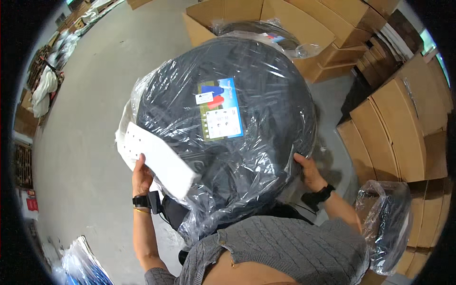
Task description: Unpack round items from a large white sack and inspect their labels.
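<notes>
A large round black bundle [266, 99] in clear plastic wrap is held up before me. A printed card [222, 111] in blue, green and white lies on its upper face. My left hand [141, 178] grips a white flat piece [159, 159] with small dark holes, its thumb on top, against the bundle's left edge. The fingers underneath are hidden. On the opposite side, my right hand [309, 172] clasps the bundle's lower right rim, thumb on the plastic and the other fingers mostly out of sight. Loose plastic bunches up near my body.
Beyond the bundle stands an open cardboard box [199, 26] holding another plastic-wrapped black bundle [266, 31]. Cardboard boxes [394, 133] are stacked on the right, with a plastic-wrapped dark package [387, 223] below. Grey floor [85, 142] stretches leftward; plastic-wrapped blue items [85, 263] lie lower left.
</notes>
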Demonstrator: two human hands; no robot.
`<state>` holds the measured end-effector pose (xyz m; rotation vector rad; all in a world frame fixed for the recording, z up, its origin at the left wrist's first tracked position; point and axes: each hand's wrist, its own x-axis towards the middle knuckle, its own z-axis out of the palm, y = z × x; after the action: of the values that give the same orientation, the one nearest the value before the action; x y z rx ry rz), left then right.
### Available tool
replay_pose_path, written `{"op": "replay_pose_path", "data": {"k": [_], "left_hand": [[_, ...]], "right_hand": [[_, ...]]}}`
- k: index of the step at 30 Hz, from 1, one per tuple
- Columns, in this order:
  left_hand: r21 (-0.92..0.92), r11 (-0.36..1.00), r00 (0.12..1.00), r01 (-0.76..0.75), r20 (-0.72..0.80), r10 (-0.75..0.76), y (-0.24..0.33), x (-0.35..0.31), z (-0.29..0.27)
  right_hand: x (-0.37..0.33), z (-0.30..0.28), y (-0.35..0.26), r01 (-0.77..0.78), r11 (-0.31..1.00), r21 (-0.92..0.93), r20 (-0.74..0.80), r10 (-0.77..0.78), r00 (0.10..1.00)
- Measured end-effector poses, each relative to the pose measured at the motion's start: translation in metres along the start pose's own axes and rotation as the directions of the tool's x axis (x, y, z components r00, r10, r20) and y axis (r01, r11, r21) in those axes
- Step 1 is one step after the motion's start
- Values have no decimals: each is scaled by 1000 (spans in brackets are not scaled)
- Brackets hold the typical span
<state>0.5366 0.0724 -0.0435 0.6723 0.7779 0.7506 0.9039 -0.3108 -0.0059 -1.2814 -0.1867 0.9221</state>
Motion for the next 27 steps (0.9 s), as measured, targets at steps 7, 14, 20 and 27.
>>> {"op": "replay_pose_path", "data": {"k": [7, 14, 20, 27], "left_hand": [[184, 969, 985, -167, -14, 172, 29, -17, 108], [105, 977, 929, -188, 341, 142, 126, 76, 272], [439, 861, 896, -256, 443, 41, 123, 147, 323], [646, 719, 959, -258, 264, 107, 97, 106, 219]], "right_hand": [[18, 12, -28, 234, 966, -110, -249, -254, 935], [135, -19, -164, 471, 882, -18, 190, -459, 868], [287, -47, -305, 166, 602, -781, -90, -372, 924], [295, -16, -232, 555, 274, -786, 347, -547, 762]]}}
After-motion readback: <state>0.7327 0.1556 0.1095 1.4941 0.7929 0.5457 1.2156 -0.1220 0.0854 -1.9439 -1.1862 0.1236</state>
